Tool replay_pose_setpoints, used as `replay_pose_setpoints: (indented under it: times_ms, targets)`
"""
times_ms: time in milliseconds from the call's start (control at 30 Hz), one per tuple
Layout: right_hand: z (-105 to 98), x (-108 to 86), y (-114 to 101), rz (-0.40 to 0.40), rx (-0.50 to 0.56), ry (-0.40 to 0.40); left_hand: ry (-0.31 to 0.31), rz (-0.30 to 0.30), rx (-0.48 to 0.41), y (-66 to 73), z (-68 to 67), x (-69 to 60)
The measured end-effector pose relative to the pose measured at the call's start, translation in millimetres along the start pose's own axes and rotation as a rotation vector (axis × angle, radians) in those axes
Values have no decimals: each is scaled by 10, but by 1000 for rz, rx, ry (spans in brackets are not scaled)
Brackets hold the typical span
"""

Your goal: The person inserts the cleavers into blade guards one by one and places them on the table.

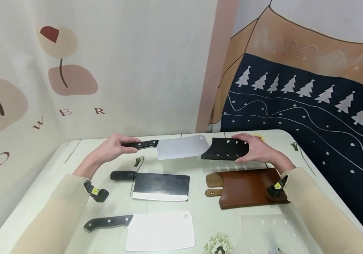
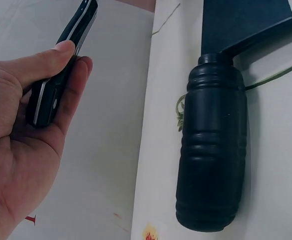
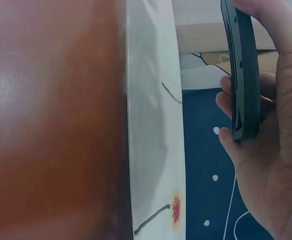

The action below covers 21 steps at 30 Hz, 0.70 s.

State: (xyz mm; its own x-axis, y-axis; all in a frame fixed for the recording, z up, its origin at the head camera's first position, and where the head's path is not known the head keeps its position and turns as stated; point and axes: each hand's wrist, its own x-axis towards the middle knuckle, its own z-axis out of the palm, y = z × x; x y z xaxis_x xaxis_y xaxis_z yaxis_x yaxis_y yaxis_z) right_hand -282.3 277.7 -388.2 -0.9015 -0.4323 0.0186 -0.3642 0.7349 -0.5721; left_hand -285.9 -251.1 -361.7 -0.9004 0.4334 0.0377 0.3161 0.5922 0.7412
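In the head view my left hand grips the black riveted handle of a cleaver, its broad silver blade pointing right above the table's far part. My right hand holds a black slotted blade sheath by its right end. The blade's far end meets the sheath's notched mouth; whether it has gone inside cannot be told. In the left wrist view, thumb and fingers pinch the black handle. The right wrist view has the sheath edge-on between thumb and fingers.
Nearer on the table lie a dark-bladed cleaver with a round black handle and a bright cleaver with a riveted handle. At right lie a brown leather sheath and a translucent sheath. Printed curtains hang behind.
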Motion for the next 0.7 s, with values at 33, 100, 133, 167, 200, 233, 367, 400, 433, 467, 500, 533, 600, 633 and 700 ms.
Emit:
replay_pose_setpoints:
  times_ms: [33,100,133,167,200,233,367,400,433,467,500,533,600,633,700]
  targets:
    - [2,-1,-4,0,3,-2,-4,-1,-6,-4,-6,-2]
    - [8,0,-11,1,7,-1,-4,-3,-12,-19,-17,-6]
    - [13,-2,-16,1,9,-1,-6,1,-13,-26,-19,-10]
    - [18,-3,-21,1,10,-4,-4,1,-17,-30,-19,-14]
    - [25,-4,-29,1,9,-8,-6,2,-22,-39,-19,-17]
    - [31,-6,-36,0,8,-13,-7,1,-24,-42,-19,-18]
    - [53,-10,-63,-10,-4,-33,-29,8,-21,-51,-9,-24]
    - [55,-13,-69,-9,-7,-35,-35,9,-17,-55,-5,-22]
    - [55,-16,-75,-8,-8,-35,-37,10,-10,-56,-3,-21]
    - [54,-18,-81,-7,-13,-35,-39,13,-2,-62,-1,-19]
    - [50,-20,-88,-5,-16,-32,-39,14,2,-65,0,-16]
    - [45,-20,-93,-4,-18,-28,-37,15,9,-68,0,-13]
    - [33,-20,-106,-1,-24,-22,-36,15,11,-66,-2,-8]
    - [27,-20,-113,0,-25,-20,-36,14,12,-63,-4,-6]
    - [16,-16,-123,-3,-29,-21,-45,19,9,-52,-5,0]
